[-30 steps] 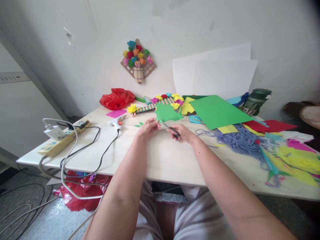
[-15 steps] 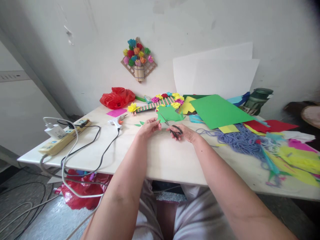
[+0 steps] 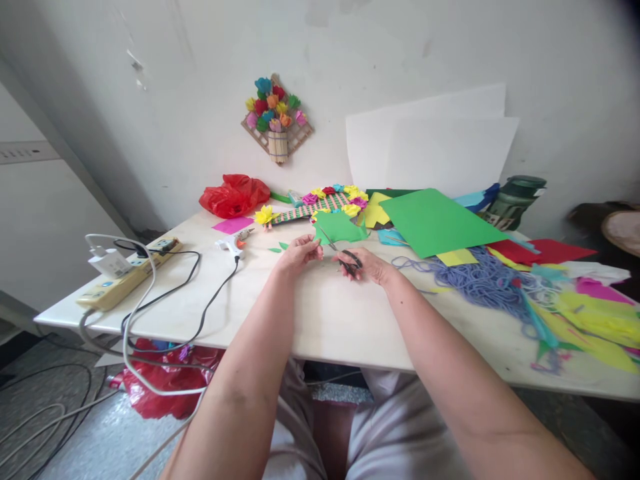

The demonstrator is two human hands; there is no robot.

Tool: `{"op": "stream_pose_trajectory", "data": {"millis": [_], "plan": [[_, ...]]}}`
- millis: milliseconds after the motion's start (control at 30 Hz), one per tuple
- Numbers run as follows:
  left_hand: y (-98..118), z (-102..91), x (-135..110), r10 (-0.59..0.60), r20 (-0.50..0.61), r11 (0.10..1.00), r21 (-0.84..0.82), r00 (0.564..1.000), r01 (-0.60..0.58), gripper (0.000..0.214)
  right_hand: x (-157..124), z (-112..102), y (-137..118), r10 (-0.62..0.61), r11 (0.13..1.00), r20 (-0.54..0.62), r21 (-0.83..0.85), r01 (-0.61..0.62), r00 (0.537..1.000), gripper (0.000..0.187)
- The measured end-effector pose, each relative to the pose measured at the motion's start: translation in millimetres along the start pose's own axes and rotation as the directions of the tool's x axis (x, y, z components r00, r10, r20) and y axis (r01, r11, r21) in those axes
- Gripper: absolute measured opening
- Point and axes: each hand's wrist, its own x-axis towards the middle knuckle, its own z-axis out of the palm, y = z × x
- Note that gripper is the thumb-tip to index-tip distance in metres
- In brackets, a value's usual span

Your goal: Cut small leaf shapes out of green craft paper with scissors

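Over the middle of the table (image 3: 345, 320), the left hand (image 3: 303, 255) had its thumb and fingertips pinched together on a small bit of green (image 3: 319, 241); whether that bit was joined to the ragged green sheet (image 3: 343, 227) just behind could not be told. The right hand (image 3: 367, 265) was curled around the black handles of a pair of scissors (image 3: 353, 263), whose blades pointed away to the left, across the near edge of the ragged sheet. This sheet looked thin, light and soft, likely to bend or crease under pressure, so a gentle pinch at an edge well off the blades seemed the best hold. The scissors looked stiff and heavier, a thing to take by the loops. Left of the left hand lay two leaf-shaped green pieces (image 3: 279, 247), light enough to slide at a touch, and beyond them a white glue gun (image 3: 230, 246). Behind stretched a woven strip (image 3: 296, 214) trimmed with paper flowers. To the right lay a large green sheet (image 3: 440, 223) and tangled purple yarn (image 3: 463, 283).
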Motion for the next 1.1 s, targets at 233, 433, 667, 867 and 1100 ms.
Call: {"op": "stream_pose_trajectory", "data": {"millis": [233,433,667,867,1100], "plan": [[1.6,2.7,0.7,0.027,-0.021,1.000,0.003,0.999,-0.027,0.029,-1.7,2.3,-3.5,0.017,1.000,-0.025,0.010,-0.017,1.000,0.031],[2.9,7.8,0.3,0.039,-0.051,0.999,0.015,0.998,-0.038,0.029,-3.3,2.5,-5.3,0.028,0.999,-0.033,0.018,-0.027,0.999,0.032],[3.4,11.8,0.0,0.048,-0.068,0.999,0.015,0.997,-0.047,0.030,-1.7,1.3,-2.9,0.014,1.000,-0.033,0.014,-0.014,0.999,0.037],[1.6,11.4,0.9,0.054,-0.068,0.998,0.023,0.996,-0.053,0.031,-2.6,2.4,-4.3,0.018,1.000,-0.037,0.026,-0.017,0.999,0.037],[0.8,11.3,1.5,0.064,-0.054,0.998,0.006,0.997,-0.064,0.029,-2.2,4.2,-4.7,0.014,0.999,-0.047,0.035,-0.013,0.999,0.034]]}}
